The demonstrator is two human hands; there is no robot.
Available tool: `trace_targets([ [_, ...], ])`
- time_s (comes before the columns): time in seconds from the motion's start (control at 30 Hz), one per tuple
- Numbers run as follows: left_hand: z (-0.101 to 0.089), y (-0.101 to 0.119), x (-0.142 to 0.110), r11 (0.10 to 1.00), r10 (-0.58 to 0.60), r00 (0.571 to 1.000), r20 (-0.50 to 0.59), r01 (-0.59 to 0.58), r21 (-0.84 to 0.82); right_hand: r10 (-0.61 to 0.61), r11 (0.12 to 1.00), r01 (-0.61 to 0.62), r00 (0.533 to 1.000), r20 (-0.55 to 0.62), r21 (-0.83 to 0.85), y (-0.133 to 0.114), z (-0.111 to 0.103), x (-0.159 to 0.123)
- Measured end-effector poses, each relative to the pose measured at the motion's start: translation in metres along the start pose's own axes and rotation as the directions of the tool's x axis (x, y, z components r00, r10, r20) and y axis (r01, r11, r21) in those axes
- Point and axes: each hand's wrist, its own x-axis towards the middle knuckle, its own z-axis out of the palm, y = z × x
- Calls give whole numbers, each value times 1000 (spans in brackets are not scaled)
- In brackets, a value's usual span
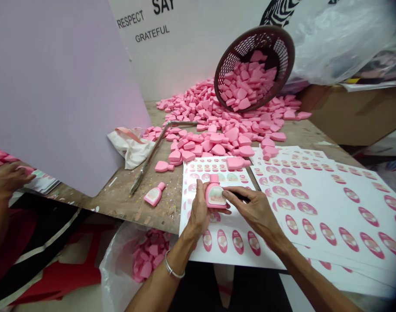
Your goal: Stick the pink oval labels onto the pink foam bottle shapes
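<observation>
A small pink toy bottle [214, 193] is held upright in my left hand [199, 210], its neck pointing away from me. On its front is a pale oval label with a pink edge. My right hand [254, 210] presses its thumb on the label's right side. A thin dark tool [238, 196] lies in the right fingers; its kind is hard to make out. Beneath both hands lies a white sticker sheet [198, 255] printed with pink oval labels. Left of it, a labelled pink bottle [154, 194] rests on the table [126, 210].
Many pink bottles [214, 138] spill from a tipped brown basket [290, 56]. More sticker sheets [328, 190] overlap at right. A bent metal bar [149, 160] and white cloth bag [133, 147] lie left. Below hangs a plastic bag [111, 264] of bottles. Past a panel [64, 86] is another person's hand [9, 177].
</observation>
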Motion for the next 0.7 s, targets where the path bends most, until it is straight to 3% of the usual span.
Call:
trace_targets([
  [0.3, -1, 0, 1, 999, 9, 1000, 7, -10, 36, -31, 999, 31, 999, -13, -26, 4, 2, 1],
  [0.43, 2, 3, -2, 992, 62, 997, 38, -66, 105, -67, 995, 66, 998, -12, -70, 8, 5, 0],
  [0.5, 3, 4, -4, 975, 119, 992, 43, -125, 182, -124, 977, 121, 992, -10, -173, 9, 5, 0],
  [0.57, 1, 5, -5, 954, 160, 987, 27, -162, 254, -197, 907, 173, 980, -22, -384, 11, 2, 1],
  [0.67, -4, 4, -7, 952, 164, 986, 27, -165, 258, -248, 729, 95, 960, -132, -677, 14, -6, 5],
  [0.7, -4, 3, -8, 957, 152, 987, 45, -159, 242, -241, 723, 56, 954, -176, -688, 15, -8, 7],
])
